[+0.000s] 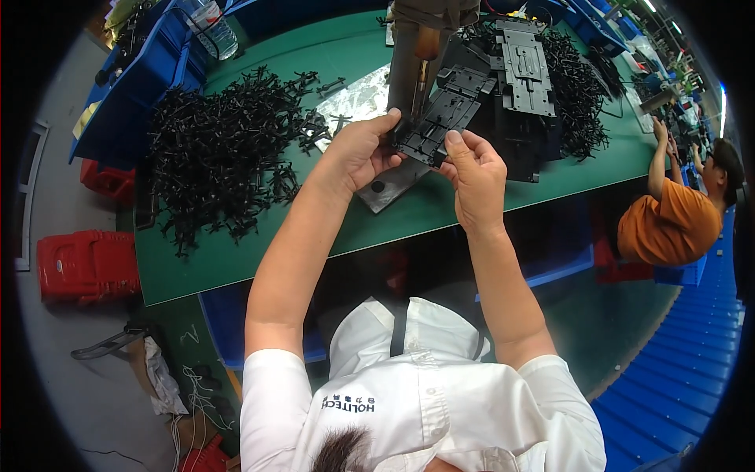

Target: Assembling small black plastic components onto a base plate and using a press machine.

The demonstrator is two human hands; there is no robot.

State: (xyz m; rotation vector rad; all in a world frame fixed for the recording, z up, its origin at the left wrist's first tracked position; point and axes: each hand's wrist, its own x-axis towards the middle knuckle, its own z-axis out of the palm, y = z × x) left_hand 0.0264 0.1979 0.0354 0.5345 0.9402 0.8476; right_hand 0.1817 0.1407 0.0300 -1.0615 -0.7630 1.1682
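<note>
My left hand [363,151] and my right hand [476,175] hold a black moulded plastic panel [442,126] between them, tilted above the bench. The right thumb lies on its near right corner, with the fingers curled beneath. At its left end my left fingers are closed, and a small dark shape beside the thumb is too unclear to name. Just beyond the panel a machine's upright, with a copper-coloured rod [425,59], points downward. Under the hands lies a silvery metal plate [387,193]. Left of my left hand spreads a heap of small black branched plastic pieces [224,149].
Stacked panels [525,67] stand right of the machine, by another black heap [578,94]. Blue bins [141,98] and a water bottle [214,30] edge the green bench [236,271]. Red plastic stools [88,266] stand left. A person in orange [668,224] works at the right.
</note>
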